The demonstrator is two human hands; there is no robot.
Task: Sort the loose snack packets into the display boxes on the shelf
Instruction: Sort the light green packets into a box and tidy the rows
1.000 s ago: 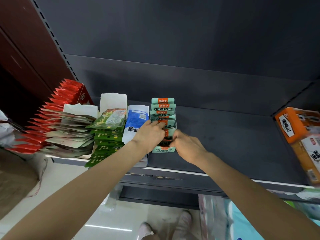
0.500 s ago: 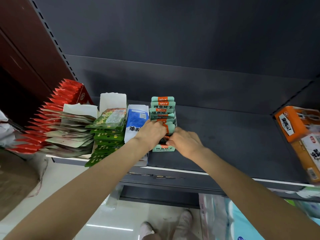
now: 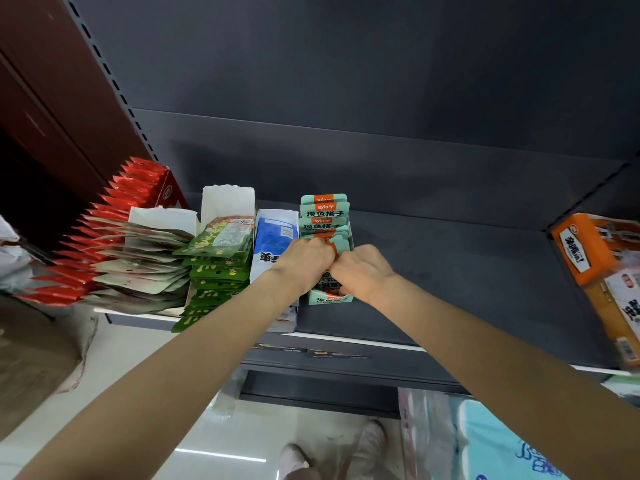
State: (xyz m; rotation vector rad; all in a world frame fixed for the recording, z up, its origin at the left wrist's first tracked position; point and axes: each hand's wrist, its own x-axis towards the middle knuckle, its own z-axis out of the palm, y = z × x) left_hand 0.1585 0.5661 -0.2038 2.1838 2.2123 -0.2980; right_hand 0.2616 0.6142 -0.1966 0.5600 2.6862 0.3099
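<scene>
Shelf (image 3: 467, 271): dark deck across mid frame, right half bare up to an orange box (image 3: 585, 247) at the far right edge.

Left of centre, a row of display boxes, left to right: red packets (image 3: 104, 216), pale packets (image 3: 145, 265), green packets (image 3: 218, 268), a blue-and-white box (image 3: 273, 237), then the teal box (image 3: 330, 296) at frame centre. Red, pale and green rows fan out past the shelf lip.

Teal packets (image 3: 323, 213) stand upright in their box, back ones in neat file. The front ones are bunched under the hands, one bent at the top.

Left hand (image 3: 306, 259): fingers curled, grip clenched on the tops of the front teal packets. Right hand (image 3: 360, 271): knuckles up, fingers curled down into the box just beside the left hand. It looks like it grasps packets too, but the fingertips are hidden, so I can't confirm.

Step in hand, my read: seating loose teal packets into the front of the teal box.

How to do it well:
- Hold the standing row back with the left hand to keep a slot open.
- Slide new packets straight down with the right, faces forward, tops level.
- Flatten the bent one before letting go.
- Brace the box; it sits close to the shelf lip and could slide.
</scene>
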